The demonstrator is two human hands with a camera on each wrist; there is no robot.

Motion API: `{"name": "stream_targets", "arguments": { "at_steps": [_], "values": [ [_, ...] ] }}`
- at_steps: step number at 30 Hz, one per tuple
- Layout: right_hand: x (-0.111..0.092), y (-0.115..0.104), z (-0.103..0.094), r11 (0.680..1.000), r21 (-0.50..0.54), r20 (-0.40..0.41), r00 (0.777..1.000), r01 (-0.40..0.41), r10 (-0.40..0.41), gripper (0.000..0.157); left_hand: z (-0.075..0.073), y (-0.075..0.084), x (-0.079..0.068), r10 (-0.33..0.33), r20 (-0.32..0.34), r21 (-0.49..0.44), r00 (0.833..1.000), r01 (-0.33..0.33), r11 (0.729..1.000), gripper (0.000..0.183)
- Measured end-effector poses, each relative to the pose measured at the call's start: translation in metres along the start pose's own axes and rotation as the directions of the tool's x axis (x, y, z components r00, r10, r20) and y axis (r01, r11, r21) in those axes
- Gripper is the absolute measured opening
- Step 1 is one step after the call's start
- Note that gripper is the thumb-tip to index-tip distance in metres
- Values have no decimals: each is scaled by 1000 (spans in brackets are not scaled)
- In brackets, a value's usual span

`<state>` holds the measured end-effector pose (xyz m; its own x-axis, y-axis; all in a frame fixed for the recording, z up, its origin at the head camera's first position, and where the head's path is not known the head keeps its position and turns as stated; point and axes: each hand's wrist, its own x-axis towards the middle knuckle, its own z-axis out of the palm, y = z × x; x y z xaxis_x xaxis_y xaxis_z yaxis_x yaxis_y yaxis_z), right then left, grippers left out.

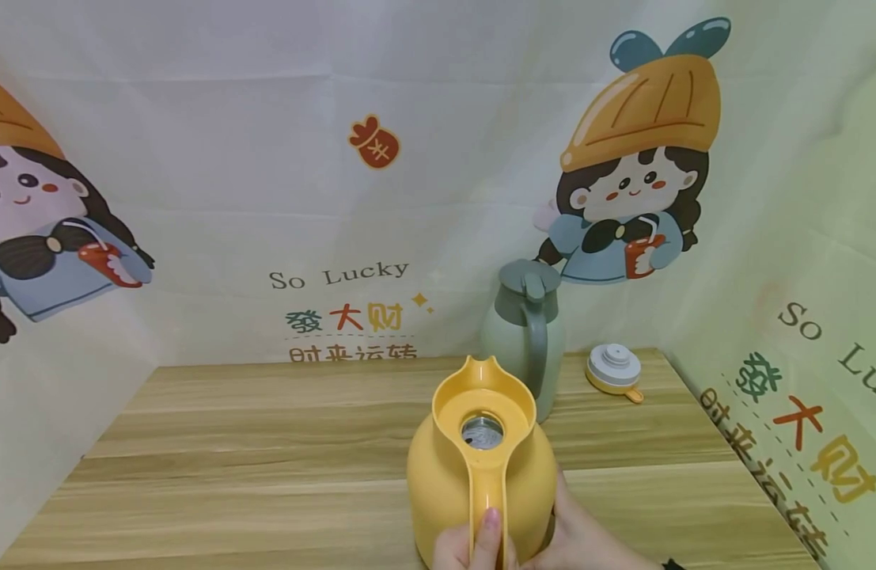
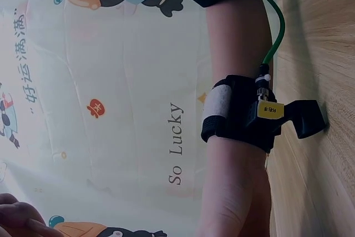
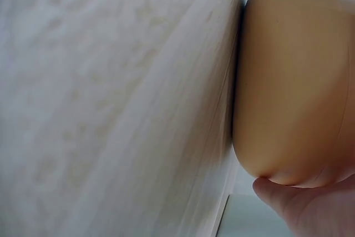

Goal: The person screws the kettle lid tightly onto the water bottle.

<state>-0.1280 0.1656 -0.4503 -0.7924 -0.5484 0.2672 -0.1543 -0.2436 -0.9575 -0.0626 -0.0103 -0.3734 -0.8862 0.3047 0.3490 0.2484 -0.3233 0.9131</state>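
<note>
A yellow thermos jug (image 1: 430, 483) stands at the near middle of the wooden table, lid off, its round mouth (image 1: 483, 432) showing a shiny inside. My left hand (image 1: 473, 546) grips its handle, with the thumb lying along the top. Around the jug's lower right side my right hand (image 1: 583, 538) holds the body; most of its fingers are hidden behind it. In the right wrist view the jug's smooth body (image 3: 294, 81) fills the right, and part of the right hand (image 3: 316, 209) presses near its base. Some left-hand fingers (image 2: 22, 217) show in the left wrist view's corner.
Behind the yellow jug stands a pale green thermos jug (image 1: 505, 340) with a grey-green lid and handle. A white and yellow stopper lid (image 1: 613, 367) lies on the table (image 1: 267, 467) at the back right. Printed cloth (image 1: 217, 158) hangs around the table's back and sides.
</note>
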Motion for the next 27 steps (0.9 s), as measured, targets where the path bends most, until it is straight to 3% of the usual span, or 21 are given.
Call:
{"name": "stream_targets", "arguments": {
  "at_steps": [5, 9, 12, 14, 16, 20, 27],
  "values": [
    [-2, 4, -3, 1000, 4, -8, 1000, -26, 26, 116, 2, 1, -2, -58, -31, 10, 998, 58, 998, 63],
    [-2, 1, -4, 999, -18, 4, 999, -32, 32, 115, 3, 1, -2, -57, -38, 25, 998, 58, 998, 62],
    [-4, -8, -9, 977, -205, -4, 998, -62, 62, 112, 4, 0, -1, -29, -39, 21, 999, 30, 999, 59],
    [-5, -17, -15, 922, -378, -7, 996, -80, 83, 112, 5, -1, -1, 9, -41, 32, 999, -8, 999, 55],
    [-6, -27, -24, 826, -559, 9, 996, -69, 89, 113, 6, -2, -1, 46, -47, 51, 998, -44, 998, 52],
    [-2, -48, -42, 685, -727, 71, 988, -44, 138, 112, 7, -3, -2, 77, -87, 112, 993, -67, 991, 49],
    [9, -82, -81, 551, -819, 32, 946, -160, 322, 104, 10, 1, -3, 56, -150, 154, 987, -32, 988, 48]
  ]
}}
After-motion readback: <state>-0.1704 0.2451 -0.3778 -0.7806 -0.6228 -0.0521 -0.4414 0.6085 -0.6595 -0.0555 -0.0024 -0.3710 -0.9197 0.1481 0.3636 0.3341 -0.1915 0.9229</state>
